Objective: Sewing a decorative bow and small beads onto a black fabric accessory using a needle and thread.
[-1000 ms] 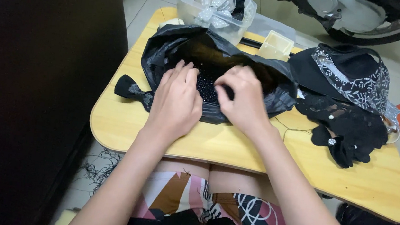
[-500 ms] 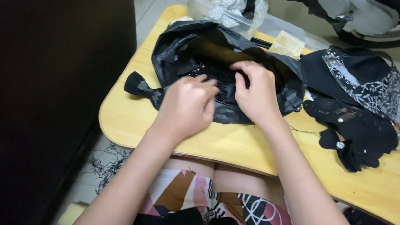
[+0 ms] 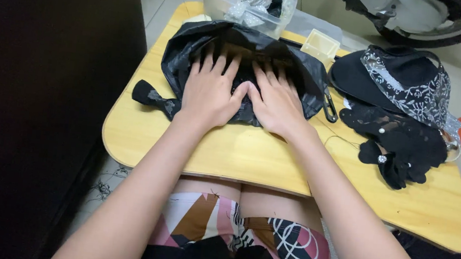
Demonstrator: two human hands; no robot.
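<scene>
Palms flat, fingers spread: left hand [image 3: 210, 91] and right hand [image 3: 277, 101] press a crumpled black plastic bag [image 3: 238, 46] at the yellow wooden desk's [image 3: 250, 154] far-left side; even pressure should smooth it best.

Both bare forearms reach forward toward 12 o'clock. The left hand [image 3: 210, 91] lies flat, palm down, fingers spread. The right hand [image 3: 276, 102] lies flat just beside it at 3 o'clock, thumbs almost touching.

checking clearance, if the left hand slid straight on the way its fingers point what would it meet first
Likely the black plastic bag's raised far fold beyond the left hand; past it, the clear container. Depth is unclear.
</scene>
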